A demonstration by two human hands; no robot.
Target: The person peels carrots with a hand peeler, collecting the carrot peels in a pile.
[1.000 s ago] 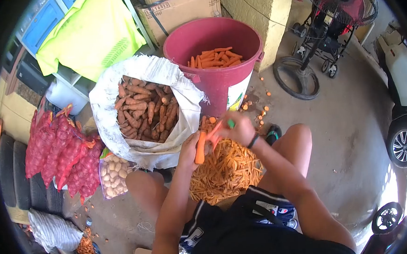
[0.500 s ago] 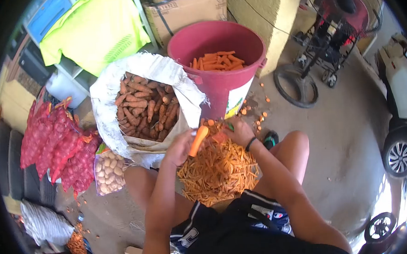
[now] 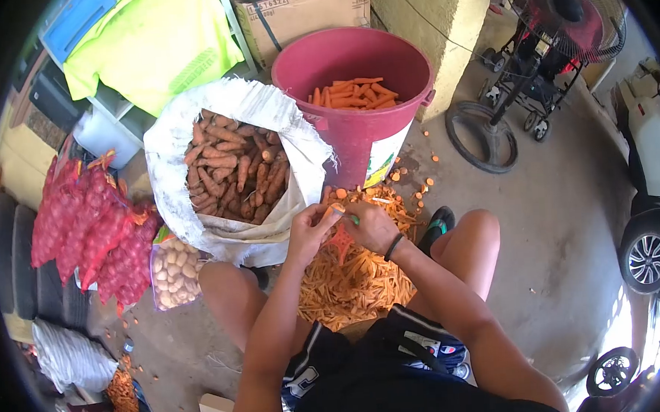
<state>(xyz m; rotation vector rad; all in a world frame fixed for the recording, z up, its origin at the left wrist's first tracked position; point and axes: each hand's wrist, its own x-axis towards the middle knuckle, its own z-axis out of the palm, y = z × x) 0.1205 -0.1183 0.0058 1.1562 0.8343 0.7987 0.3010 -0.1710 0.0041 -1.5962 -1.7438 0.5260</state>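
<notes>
My left hand (image 3: 308, 234) is closed around an orange carrot (image 3: 335, 210), most of it hidden by the fingers. Close beside it, my right hand (image 3: 376, 227) grips a small green-handled tool (image 3: 354, 219); its working end is hard to make out. Both hands are over a large heap of carrot peelings (image 3: 357, 287) between my knees. A reddish star-shaped piece (image 3: 340, 244) shows just below the hands. Unpeeled brownish carrots (image 3: 227, 166) fill a white woven sack (image 3: 169, 158) at front left. Bright orange peeled carrots (image 3: 358, 95) lie inside a tall dark-red bin (image 3: 341, 142).
Red net bags of onions (image 3: 92, 233) and a bag of pale potatoes (image 3: 175, 277) stand at left. Small carrot ends (image 3: 421, 194) are scattered on the floor by the bin. A fan (image 3: 562, 15) stands at far right, near a wheeled vehicle (image 3: 650, 253).
My left hand has turned the carrot, which pointed down toward me before, and moved right. The hands are now closer together. The view has shifted slightly.
</notes>
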